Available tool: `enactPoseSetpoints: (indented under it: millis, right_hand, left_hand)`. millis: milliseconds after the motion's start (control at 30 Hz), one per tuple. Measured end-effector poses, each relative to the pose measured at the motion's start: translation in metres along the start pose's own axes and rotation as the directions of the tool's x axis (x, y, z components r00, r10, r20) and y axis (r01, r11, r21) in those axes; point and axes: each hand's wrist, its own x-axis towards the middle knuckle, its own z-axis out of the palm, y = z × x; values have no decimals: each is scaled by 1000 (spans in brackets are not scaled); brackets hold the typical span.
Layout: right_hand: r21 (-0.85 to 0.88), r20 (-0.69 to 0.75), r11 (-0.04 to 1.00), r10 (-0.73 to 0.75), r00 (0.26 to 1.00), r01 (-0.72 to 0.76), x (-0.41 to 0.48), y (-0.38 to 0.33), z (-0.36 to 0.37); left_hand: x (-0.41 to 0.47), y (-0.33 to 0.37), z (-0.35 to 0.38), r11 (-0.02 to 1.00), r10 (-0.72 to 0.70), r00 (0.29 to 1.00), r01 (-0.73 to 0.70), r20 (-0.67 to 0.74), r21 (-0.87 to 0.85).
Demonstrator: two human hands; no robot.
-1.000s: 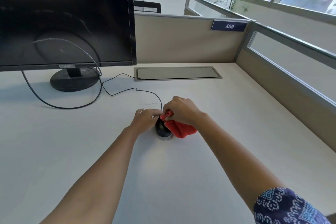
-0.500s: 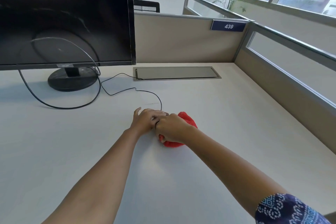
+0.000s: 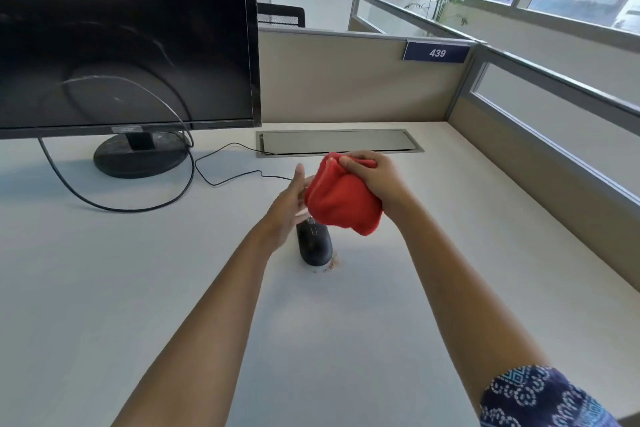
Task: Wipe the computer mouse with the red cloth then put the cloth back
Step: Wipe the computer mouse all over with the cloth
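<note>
Mouse on desk, monitor behind-left, cloth above the mouse

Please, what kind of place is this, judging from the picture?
It looks like an office cubicle. A computer monitor stands on a white desk, low partition walls enclose it, and a blue sign reading 439 numbers the workstation.

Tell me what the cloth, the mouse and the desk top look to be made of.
Red cloth: soft, matte fabric, perhaps fleece or microfibre; it bunches in rounded folds in the right hand. Mouse: probably black plastic, smooth, with a faint sheen on its back. Desk: pale, flat and matte, likely laminate; no grain shows, so the core is unclear.
</note>
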Motion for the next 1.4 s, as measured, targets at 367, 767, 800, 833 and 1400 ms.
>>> enactPoseSetpoints:
  millis: [367,767,800,833,1400]
  right_hand:
    - [-428,93,851,-293,952,304,-4,10,29]
    - [-428,154,847,-276,949,316,5,30,39]
    - [-419,122,865,-248,961,276,7,31,38]
    - [-428,95,870,-228,969,246,9,33,37]
    - [-760,235,626,15,972,174,11,65,41]
  left_hand:
    - [16,21,4,996,-38,972,17,-234,-92]
    - [17,20,3,989,127,962,-143,-240,-49]
    - [16,18,3,986,167,957,-168,-238,19]
    - [14,15,2,980,198,952,-185,-233,76]
    - [4,-74,-31,484,54,998,-6,-23,875]
